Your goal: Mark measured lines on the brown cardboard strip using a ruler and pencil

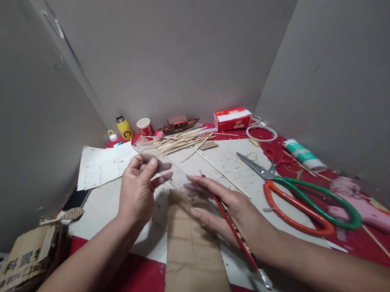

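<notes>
My left hand [140,182] pinches a clear plastic ruler [177,177], tilted over the work surface. The far end of the ruler reaches toward a pile of thin wooden sticks [179,142]. My right hand [224,209] has a red and black pencil [232,227] tucked by the thumb, its tip pointing away and its metal end toward me. The fingers of that hand are at the near part of the ruler, partly blurred. Below both hands lies a strip of brown cardboard [193,258] with crosswise creases.
Large scissors [296,185] with green and orange handles lie at the right, near a pink tool [370,205]. A sheet with a drawing [100,170] and a cardboard bundle [28,259] are at the left. A tissue pack [232,119], paper cup [144,126] and model boat [179,124] stand at the back.
</notes>
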Demonstrator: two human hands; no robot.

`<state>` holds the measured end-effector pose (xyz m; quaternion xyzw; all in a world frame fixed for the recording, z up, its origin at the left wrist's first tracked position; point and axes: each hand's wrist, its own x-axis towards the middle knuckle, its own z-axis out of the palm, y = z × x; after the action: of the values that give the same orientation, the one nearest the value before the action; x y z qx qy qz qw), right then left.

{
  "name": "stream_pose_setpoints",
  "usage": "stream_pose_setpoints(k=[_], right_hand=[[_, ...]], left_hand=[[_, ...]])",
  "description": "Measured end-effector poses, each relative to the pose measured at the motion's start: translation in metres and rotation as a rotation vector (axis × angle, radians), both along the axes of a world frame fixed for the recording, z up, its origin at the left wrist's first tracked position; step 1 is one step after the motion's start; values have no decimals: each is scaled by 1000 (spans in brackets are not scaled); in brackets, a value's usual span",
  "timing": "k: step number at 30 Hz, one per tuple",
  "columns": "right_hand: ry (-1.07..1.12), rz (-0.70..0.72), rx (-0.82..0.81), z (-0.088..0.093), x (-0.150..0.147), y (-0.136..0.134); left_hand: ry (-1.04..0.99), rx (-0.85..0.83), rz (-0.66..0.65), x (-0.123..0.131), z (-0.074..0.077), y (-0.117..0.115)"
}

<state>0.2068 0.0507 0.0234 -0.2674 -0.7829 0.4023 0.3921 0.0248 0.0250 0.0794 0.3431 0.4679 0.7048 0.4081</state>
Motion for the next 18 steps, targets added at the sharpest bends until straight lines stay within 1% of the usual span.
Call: stream_pose_setpoints(k=[2,4,6,8,10,11,14,16,18], right_hand=[[-11,3,-60,-2,0,6],[-60,30,-156,-2,3,16],[-130,86,-222,-1,9,28],[-200,150,-249,3,16,40],[-255,200,-293,4,23,51],[-276,207,-302,4,25,56],[-336,167,-275,1,28,64],[-388,147,-239,-1,28,67],[-431,142,-164,-3,30,70]], left_hand=[[-22,-66,-109,3,-8,6],[44,-124,-209,-4,-16,13],[131,-188,-277,-18,-20,22],[171,-220,-312,-36,-22,30],[225,-270,-383,-54,-24,38],[253,-293,-420,-61,-25,40],[327,-357,-529,-75,-31,47],[355,-382,-580,-79,-36,51],[366,-393,-614,-80,-41,54]])
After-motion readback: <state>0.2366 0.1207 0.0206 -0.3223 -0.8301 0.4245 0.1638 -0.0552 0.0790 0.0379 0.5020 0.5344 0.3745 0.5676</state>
